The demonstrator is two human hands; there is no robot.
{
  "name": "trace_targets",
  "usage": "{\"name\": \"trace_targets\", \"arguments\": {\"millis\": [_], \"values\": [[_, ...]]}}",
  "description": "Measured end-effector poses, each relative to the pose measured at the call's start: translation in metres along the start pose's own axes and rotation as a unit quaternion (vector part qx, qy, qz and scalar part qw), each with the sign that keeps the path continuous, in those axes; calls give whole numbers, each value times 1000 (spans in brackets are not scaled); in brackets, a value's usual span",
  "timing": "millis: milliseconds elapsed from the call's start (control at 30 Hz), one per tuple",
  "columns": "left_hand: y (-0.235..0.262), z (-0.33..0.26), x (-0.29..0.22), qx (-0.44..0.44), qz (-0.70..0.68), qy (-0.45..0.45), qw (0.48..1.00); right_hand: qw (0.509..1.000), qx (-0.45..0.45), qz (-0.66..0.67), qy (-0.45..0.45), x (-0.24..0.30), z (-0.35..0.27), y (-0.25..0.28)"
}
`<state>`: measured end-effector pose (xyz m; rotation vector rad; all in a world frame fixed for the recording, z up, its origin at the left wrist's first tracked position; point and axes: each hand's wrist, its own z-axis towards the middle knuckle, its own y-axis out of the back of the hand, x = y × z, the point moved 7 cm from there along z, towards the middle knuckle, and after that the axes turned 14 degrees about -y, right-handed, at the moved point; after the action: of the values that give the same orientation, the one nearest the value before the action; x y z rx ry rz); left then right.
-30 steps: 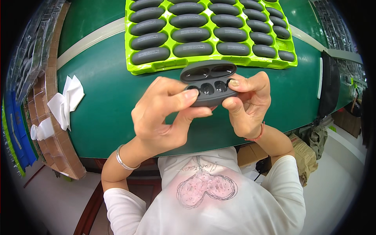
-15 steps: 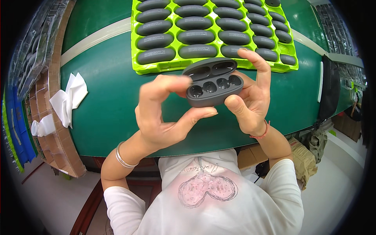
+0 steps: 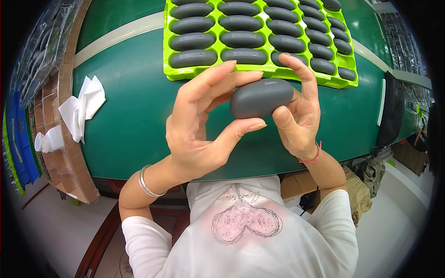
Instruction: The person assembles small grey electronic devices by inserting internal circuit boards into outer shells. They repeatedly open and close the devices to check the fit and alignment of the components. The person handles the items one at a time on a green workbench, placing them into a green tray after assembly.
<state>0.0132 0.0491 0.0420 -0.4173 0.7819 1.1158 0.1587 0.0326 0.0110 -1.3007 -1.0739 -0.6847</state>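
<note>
The case (image 3: pixel 261 99) is held between two hands, raised above the table at the near side of the scene. Its far left edge is met by a fingertip of the left hand (image 3: pixel 192 139), whose thumb is laid along the near side, so that the case is grasped lightly between them; the index finger is lifted clear. The right end is gripped by the right hand (image 3: pixel 303 124), with the thumb pressed to the near right edge and the other fingers partly hidden behind; the index finger is raised, curved and apart from the case.

The case is seen as a smooth, matt, dark grey capsule with rounded ends. Its lid is closed, and a small pale marking is printed near the far edge of the top. It is tilted slightly, the right end being set a little farther away than the left.

A silver bangle (image 3: pixel 146 183) is worn on the left wrist and a red bracelet (image 3: pixel 313 155) on the right. Beyond the hands, a lime-green tray (image 3: pixel 181 74) is filled with rows of similar dark cases (image 3: pixel 193 58). It is supported by the green table (image 3: pixel 134 139). A crumpled white cloth (image 3: pixel 85 104) is left lying at the left, beside a compartmented cardboard box (image 3: pixel 74 162)
</note>
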Motion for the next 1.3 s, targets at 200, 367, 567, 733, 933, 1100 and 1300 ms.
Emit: {"name": "trace_targets", "arguments": {"millis": [200,367,567,733,933,1100,1300], "values": [[0,-1,1,-18,-5,30,999,999,0,32,-31,-4,0,0],[2,-2,1,-8,3,14,1000,996,12,64,-55,-8,1,-1],[1,-4,4,-18,-10,49,999,996,-9,73,-48,-9,1,1],[0,-9,19,-91,-124,159,975,984,-66,-152,64,7,-7,3],[-6,-14,28,-118,-235,255,930,954,-102,-249,134,12,-11,2],[-6,-14,29,-114,-240,258,929,950,-104,-258,142,12,-11,2],[-6,-17,29,-148,-237,285,917,982,-106,-155,20,3,-5,3]]}}
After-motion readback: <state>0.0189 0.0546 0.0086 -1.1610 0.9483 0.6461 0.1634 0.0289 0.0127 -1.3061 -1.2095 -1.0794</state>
